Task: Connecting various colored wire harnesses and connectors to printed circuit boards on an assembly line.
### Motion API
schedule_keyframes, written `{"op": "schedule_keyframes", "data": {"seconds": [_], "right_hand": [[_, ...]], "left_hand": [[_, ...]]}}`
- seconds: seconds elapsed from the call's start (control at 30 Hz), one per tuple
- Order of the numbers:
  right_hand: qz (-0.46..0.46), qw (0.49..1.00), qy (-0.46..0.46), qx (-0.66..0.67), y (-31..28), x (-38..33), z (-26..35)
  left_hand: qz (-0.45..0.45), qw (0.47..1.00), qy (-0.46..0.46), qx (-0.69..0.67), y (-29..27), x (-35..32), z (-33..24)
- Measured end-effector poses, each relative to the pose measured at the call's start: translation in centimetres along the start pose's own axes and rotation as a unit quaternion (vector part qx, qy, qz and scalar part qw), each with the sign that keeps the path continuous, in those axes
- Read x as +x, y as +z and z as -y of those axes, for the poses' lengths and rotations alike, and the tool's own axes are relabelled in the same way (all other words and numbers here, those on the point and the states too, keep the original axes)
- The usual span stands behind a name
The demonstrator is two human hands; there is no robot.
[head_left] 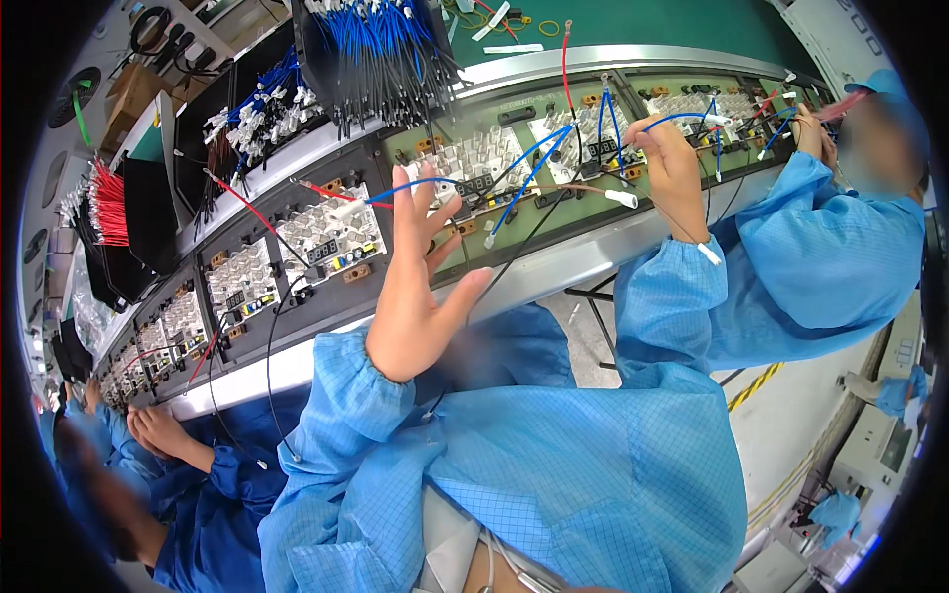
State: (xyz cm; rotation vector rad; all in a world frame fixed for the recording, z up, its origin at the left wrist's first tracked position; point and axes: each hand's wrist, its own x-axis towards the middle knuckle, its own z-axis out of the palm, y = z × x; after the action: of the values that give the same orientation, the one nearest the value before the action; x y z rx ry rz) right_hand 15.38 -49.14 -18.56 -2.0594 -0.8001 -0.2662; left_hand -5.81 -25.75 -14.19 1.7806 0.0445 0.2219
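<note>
My left hand [420, 306] is raised over the front edge of the bench, fingers spread and nothing gripped. A blue wire [381, 198] with a white sleeve end runs across its fingertips from a circuit board [460, 158] with a small dark display. My right hand [675, 176] is further right, its fingers bent and pinched at the end of another blue wire [682, 118] with a white end. A thin black wire [664, 210] with a white tip passes across that hand. Between my hands, blue, black and red leads rise from a second circuit board [583, 138].
Further boards [331, 237] sit in dark frames along the line to the left. Behind it stand black bins of blue wires [371, 49] and red wires [109, 203]. A green mat [643, 30] lies at the back. Co-workers' hands [813, 136] are at both ends.
</note>
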Motion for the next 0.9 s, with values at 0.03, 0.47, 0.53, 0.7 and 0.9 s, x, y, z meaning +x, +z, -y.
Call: {"op": "schedule_keyframes", "data": {"seconds": [0.03,0.47,0.53,0.7,0.9], "right_hand": [[0.004,1.0,-0.013,0.003,0.0,0.0,-0.2],[0.037,0.997,0.006,-0.07,-0.8,0.2,-5.0],[0.022,0.998,0.05,-0.002,-3.2,0.1,-5.8],[-0.014,0.998,0.061,-0.02,-9.4,-3.5,-12.6],[-0.248,0.964,0.023,-0.096,-16.5,-6.3,-5.4]], "left_hand": [[-0.006,1.0,0.014,-0.012,0.1,-0.1,0.3],[0.007,0.993,0.079,-0.087,0.7,-1.2,2.7],[-0.002,0.99,0.137,-0.042,2.7,-1.1,3.9],[0.023,0.899,0.388,0.2,1.6,-3.7,6.1],[-0.042,0.935,0.294,0.195,-0.1,-11.2,10.7]]}}
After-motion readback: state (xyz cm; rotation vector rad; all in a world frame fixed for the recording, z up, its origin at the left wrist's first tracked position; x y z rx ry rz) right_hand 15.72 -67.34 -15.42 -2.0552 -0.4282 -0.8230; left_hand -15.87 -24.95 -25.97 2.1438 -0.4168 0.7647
